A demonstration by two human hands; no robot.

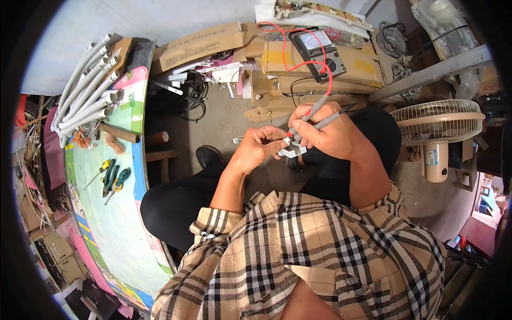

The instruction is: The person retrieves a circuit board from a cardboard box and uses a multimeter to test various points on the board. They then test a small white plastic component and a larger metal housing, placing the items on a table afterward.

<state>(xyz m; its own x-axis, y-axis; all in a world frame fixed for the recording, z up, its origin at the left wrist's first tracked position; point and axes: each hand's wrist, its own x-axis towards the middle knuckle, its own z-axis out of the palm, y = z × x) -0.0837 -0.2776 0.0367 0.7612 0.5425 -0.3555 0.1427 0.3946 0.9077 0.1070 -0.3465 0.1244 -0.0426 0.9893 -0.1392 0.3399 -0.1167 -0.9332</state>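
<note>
My left hand [258,149] is closed on a small white plastic part [292,150] at the centre of the view. My right hand [325,130] grips two grey test probes [328,118], one with a red band. The red one's tip is down at the white part, close to my left fingertips; exact contact is hard to make out. A red lead [301,64] runs from the probes up to an analog multimeter [319,57], which lies on cardboard in front of me.
A colourful table [101,208] on my left holds white tubes [88,90], pliers [112,176] and screwdrivers [93,178]. A beige fan [437,128] stands at my right. Stacked cardboard [197,42], dark cables [186,101] and a metal bar [432,69] lie beyond my hands.
</note>
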